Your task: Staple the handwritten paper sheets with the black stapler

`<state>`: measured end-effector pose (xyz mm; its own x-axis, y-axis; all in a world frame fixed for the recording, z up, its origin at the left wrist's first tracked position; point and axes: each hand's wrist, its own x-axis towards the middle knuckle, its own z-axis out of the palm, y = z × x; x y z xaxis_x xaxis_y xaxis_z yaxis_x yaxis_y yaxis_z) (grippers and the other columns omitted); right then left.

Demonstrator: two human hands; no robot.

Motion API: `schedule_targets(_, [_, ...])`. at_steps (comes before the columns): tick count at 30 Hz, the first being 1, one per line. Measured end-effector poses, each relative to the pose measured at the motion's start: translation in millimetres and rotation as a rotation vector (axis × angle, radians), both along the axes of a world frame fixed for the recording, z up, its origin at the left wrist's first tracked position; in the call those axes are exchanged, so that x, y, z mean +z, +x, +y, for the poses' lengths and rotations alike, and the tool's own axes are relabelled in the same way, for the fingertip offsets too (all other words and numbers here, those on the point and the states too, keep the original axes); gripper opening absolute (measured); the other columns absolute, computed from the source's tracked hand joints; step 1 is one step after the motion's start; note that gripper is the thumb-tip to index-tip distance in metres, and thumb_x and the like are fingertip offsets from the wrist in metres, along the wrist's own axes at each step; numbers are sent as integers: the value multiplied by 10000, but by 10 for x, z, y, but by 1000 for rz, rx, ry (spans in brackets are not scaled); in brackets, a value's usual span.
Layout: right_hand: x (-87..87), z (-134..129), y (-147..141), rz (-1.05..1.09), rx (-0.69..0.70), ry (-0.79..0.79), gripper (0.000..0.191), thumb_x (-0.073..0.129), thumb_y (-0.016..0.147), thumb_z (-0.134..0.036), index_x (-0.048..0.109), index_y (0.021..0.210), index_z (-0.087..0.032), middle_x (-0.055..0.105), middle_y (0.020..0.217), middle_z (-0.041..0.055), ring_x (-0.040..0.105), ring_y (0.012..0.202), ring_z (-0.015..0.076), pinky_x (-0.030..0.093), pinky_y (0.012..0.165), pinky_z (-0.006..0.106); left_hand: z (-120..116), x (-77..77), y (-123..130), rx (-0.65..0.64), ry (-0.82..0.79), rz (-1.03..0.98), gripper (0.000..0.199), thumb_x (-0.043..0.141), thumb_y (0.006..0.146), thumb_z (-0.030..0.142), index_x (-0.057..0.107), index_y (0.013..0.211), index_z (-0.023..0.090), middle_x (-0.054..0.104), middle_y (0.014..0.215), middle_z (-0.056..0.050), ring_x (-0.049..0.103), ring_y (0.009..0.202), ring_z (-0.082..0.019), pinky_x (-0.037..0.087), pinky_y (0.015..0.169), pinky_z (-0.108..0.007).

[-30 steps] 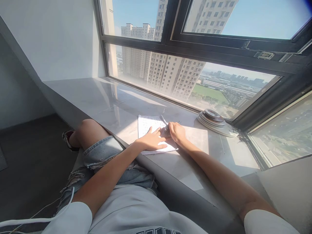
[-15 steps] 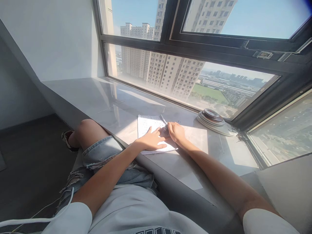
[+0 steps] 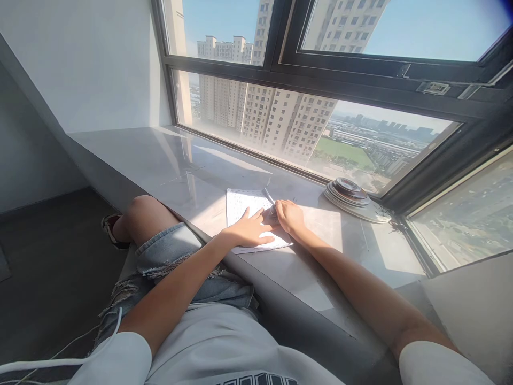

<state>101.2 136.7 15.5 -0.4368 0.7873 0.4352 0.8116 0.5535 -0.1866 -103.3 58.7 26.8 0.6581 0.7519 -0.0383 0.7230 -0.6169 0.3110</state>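
Observation:
On the sunlit window sill lies a white sheet of paper (image 3: 239, 206) with rows of handwriting on its upper part. My left hand (image 3: 250, 229) rests flat on the sheet, fingers spread. At the right side of the paper, my right hand (image 3: 289, 216) is closed around a pen (image 3: 269, 196), whose pale shaft slants up and to the left. The pen's tip is hidden by my fingers and shadow. The fingertips of both hands are close together.
A stack of round plate-like discs (image 3: 348, 195) sits on the sill (image 3: 208, 176) near the right window corner. Dark-framed windows (image 3: 312, 88) rise behind the sill. A white cable (image 3: 60, 364) crosses my left sleeve, and my bent knee (image 3: 146, 214) is beside the sill's edge.

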Motion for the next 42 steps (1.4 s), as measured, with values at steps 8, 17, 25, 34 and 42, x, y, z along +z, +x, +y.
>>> schedule_targets(8, [36,-12,-5,-11,2,1,481,255,1134,-314,538,751,-246,701,796,80,595,762,237,416,750,362,-8,6,2,7,0,-2,596,374,1088,617,464,1615,353,269,1785,-59,-1,1683,-326,-57,1295,-732])
schedule_targets(17, [5,2,10,-12,2,17,497,246,1140,-339,539,750,-246,702,792,69,592,764,227,395,723,342,-3,-3,-4,1,-6,3,618,355,1088,625,418,1645,366,235,1797,-53,-24,1683,-329,-67,1293,-730])
schedule_targets(25, [45,-40,-42,-186,-32,104,493,293,1135,-310,644,804,-212,719,835,114,600,819,257,366,774,374,27,-45,-1,-2,8,1,620,356,1080,642,455,1626,365,291,1777,-67,2,1682,-342,-52,1291,-734])
schedule_targets(34, [152,-243,-117,-422,0,99,520,256,1152,-342,736,1059,-162,732,1089,159,575,995,285,335,882,399,58,-100,1,9,2,-7,581,394,1079,612,561,1546,310,146,1817,-22,-8,1684,-321,-94,1308,-683])
schedule_targets(42, [163,-160,-74,-340,37,73,456,314,1151,-374,714,1050,-179,738,1019,124,595,919,254,358,834,356,47,-89,-23,16,32,-3,563,401,1084,621,538,1561,356,133,1818,-9,39,1685,-314,-44,1323,-677])
